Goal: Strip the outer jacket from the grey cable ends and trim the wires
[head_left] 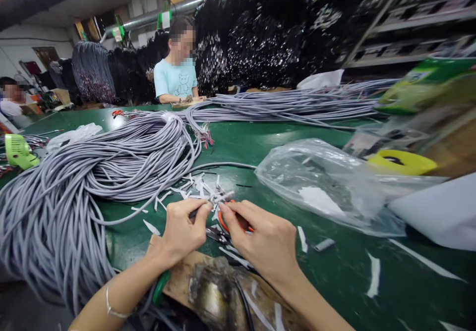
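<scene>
My left hand (pixel 186 232) and my right hand (pixel 264 234) meet fingertip to fingertip over the table, both pinched closed. A short dark piece shows at the left fingers; what either hand pinches is too small to name. Just beyond the fingertips is a small grey tube-like piece (pixel 227 195). An orange-handled tool (pixel 223 220) shows beneath and behind my right fingers; whether that hand holds it is unclear. White scraps (pixel 201 186) lie scattered just beyond the hands. Below my wrists sits a worn wooden block with a rounded metal lump (pixel 211 291).
Bundles of grey cable (pixel 122 167) fill the left side; more cables (pixel 297 103) stretch across the back. A clear plastic bag (pixel 316 182) and a yellow ring (pixel 403 162) lie right. A green fan (pixel 20 151) stands far left. A person (pixel 176 81) sits across the green table (pixel 238 140).
</scene>
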{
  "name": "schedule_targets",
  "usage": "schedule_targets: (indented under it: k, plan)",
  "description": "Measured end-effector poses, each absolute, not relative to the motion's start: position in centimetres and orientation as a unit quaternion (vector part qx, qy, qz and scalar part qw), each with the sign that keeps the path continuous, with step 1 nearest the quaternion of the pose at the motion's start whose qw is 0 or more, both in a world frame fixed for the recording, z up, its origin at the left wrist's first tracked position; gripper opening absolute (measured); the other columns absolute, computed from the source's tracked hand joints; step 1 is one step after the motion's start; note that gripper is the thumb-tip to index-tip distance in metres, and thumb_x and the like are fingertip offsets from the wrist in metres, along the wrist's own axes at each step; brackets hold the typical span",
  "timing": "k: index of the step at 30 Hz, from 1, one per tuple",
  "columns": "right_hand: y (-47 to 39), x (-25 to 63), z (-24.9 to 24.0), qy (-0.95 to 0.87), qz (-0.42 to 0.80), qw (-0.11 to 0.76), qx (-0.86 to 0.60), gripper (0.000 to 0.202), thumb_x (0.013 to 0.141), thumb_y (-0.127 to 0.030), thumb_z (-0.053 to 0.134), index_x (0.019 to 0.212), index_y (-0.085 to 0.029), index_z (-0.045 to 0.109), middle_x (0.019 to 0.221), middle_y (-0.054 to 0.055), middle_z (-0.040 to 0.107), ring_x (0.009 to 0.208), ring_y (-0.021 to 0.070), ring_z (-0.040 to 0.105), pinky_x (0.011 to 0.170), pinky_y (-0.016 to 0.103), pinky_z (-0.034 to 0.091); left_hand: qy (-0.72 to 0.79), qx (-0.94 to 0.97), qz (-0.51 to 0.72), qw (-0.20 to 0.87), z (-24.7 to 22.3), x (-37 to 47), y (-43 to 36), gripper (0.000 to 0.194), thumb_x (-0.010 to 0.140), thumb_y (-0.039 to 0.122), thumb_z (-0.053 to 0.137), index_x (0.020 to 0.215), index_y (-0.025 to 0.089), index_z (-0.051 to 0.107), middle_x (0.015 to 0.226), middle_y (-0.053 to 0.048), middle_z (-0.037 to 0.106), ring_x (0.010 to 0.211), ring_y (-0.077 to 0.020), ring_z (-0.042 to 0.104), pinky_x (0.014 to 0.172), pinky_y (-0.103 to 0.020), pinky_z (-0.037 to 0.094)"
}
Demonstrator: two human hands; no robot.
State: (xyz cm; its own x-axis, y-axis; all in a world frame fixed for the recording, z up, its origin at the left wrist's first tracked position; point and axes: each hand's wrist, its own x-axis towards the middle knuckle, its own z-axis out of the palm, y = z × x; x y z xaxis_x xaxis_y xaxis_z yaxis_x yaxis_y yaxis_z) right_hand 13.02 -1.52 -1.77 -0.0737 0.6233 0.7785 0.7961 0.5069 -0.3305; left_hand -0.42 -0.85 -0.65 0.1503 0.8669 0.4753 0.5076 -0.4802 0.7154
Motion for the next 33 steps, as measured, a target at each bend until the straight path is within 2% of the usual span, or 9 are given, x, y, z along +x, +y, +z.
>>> schedule_targets:
  k: [5,10,13,16,21,23,26,29,33]
  plan:
    - [-1.6,12.7,-2.1,-0.728,0.005,0.533,-0.432,0.027,0.083,-0.020,0.049,0.058,-0.015,0.056,0.046,-0.003,0.051,0.038,0.0068,0.040,0.043,0.019,0.032,0.471,0.711,0.448,0.266,-0.9,-0.4,-0.7,0.032,0.080,0.021,0.044,0.052,0.012,0.055,0.045,0.003,0.041,0.044,-0.0070,0.031,0.043,-0.021,0.023]
    - [-1.4,12.6,-2.5,-0.742,-0.039,0.555,-0.375,0.015,0.080,-0.014,0.052,0.066,-0.014,0.059,0.051,-0.001,0.056,0.044,0.0082,0.049,0.048,0.019,0.037,0.480,0.673,0.472,0.308,-1.2,-0.4,-0.9,0.027,0.080,0.024,0.045,0.063,0.011,0.061,0.051,0.000,0.052,0.046,-0.0082,0.039,0.044,-0.020,0.029]
    - [-1.2,12.1,-2.1,-0.716,0.017,0.557,-0.421,0.023,0.082,-0.019,0.049,0.061,-0.015,0.056,0.047,-0.002,0.052,0.038,0.0073,0.043,0.039,0.018,0.034,0.479,0.687,0.480,0.260,-1.2,-0.3,-1.3,0.024,0.080,0.023,0.044,0.070,0.011,0.062,0.058,-0.002,0.058,0.048,-0.0088,0.044,0.047,-0.019,0.033]
    - [-1.8,11.1,-1.6,-0.694,0.027,0.566,-0.445,0.026,0.083,-0.019,0.047,0.058,-0.016,0.054,0.044,-0.003,0.046,0.035,0.0069,0.037,0.036,0.019,0.030,0.490,0.690,0.471,0.249,-1.3,-0.5,-1.0,0.021,0.080,0.022,0.044,0.072,0.012,0.061,0.056,-0.001,0.056,0.046,-0.0082,0.043,0.045,-0.019,0.031]
    - [-3.2,9.9,-1.4,-0.795,-0.052,0.557,-0.234,0.023,0.081,-0.018,0.048,0.060,-0.018,0.057,0.042,-0.004,0.047,0.039,0.0083,0.040,0.042,0.021,0.032,0.560,0.602,0.478,0.310,-2.1,-1.3,0.8,0.023,0.081,0.024,0.040,0.066,0.013,0.055,0.046,0.004,0.040,0.041,-0.0077,0.035,0.040,-0.019,0.024]
    - [-3.0,10.2,-1.5,-0.741,-0.023,0.576,-0.346,0.020,0.081,-0.018,0.049,0.063,-0.016,0.058,0.047,-0.002,0.052,0.039,0.0075,0.043,0.043,0.020,0.035,0.552,0.604,0.490,0.299,-2.2,-1.3,0.9,0.023,0.082,0.026,0.039,0.069,0.014,0.053,0.047,0.005,0.039,0.041,-0.0078,0.035,0.041,-0.019,0.025]
    - [-1.9,10.8,-1.6,-0.655,0.041,0.568,-0.497,0.018,0.076,-0.030,0.057,0.075,-0.013,0.063,0.048,-0.002,0.054,0.035,0.0067,0.040,0.039,0.020,0.035,0.521,0.640,0.495,0.272,-2.2,-1.0,0.3,0.019,0.083,0.026,0.040,0.074,0.015,0.053,0.055,0.002,0.049,0.047,-0.0090,0.043,0.045,-0.019,0.029]
    - [-1.1,10.8,-1.9,-0.634,0.104,0.555,-0.529,0.026,0.073,-0.033,0.056,0.082,-0.011,0.066,0.045,-0.003,0.054,0.032,0.0073,0.039,0.033,0.020,0.031,0.488,0.680,0.496,0.233,-2.0,-0.6,-0.4,0.015,0.082,0.021,0.042,0.077,0.015,0.055,0.071,-0.003,0.059,0.063,-0.0126,0.054,0.053,-0.020,0.037]
    - [-0.9,10.6,-2.0,-0.632,0.108,0.571,-0.513,0.023,0.076,-0.028,0.050,0.074,-0.013,0.066,0.060,0.004,0.066,0.045,0.0116,0.056,0.045,0.020,0.042,0.475,0.706,0.476,0.224,-1.5,-0.5,-0.7,0.018,0.083,0.020,0.041,0.078,0.015,0.057,0.072,-0.004,0.059,0.064,-0.0130,0.053,0.056,-0.021,0.038]
